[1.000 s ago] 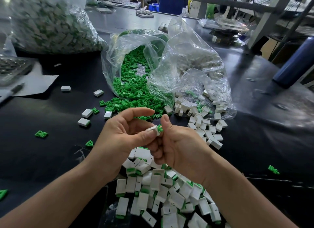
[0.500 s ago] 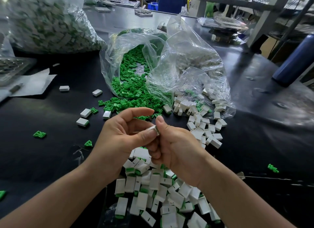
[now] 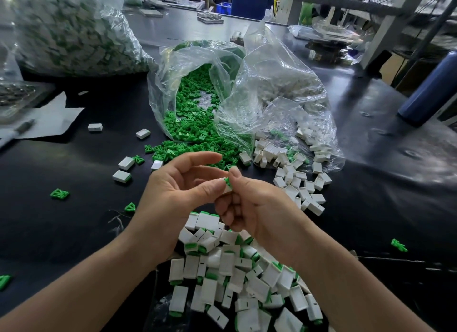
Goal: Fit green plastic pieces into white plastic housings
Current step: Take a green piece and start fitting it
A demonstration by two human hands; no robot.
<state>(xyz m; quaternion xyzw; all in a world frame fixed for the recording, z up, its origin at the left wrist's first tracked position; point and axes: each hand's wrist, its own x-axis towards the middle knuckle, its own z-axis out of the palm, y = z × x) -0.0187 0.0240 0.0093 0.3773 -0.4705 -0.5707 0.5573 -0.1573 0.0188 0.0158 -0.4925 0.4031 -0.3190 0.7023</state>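
The left hand (image 3: pixel 178 190) pinches a small white plastic housing (image 3: pixel 228 188) between thumb and fingers, with the index finger arched above. The right hand (image 3: pixel 257 208) grips the same housing, its thumb on the green piece (image 3: pixel 226 181) at the mouth. Under the wrists lies a heap of boxy assembled housings (image 3: pixel 222 277). Beyond, a crinkled clear bag (image 3: pixel 173 89) spills loose green pieces (image 3: pixel 195 123) onto the smooth black table (image 3: pixel 74 220).

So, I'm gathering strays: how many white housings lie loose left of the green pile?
5: one housing by the paper, another right of it, two nearer, one at the pile's edge. More may be hidden.
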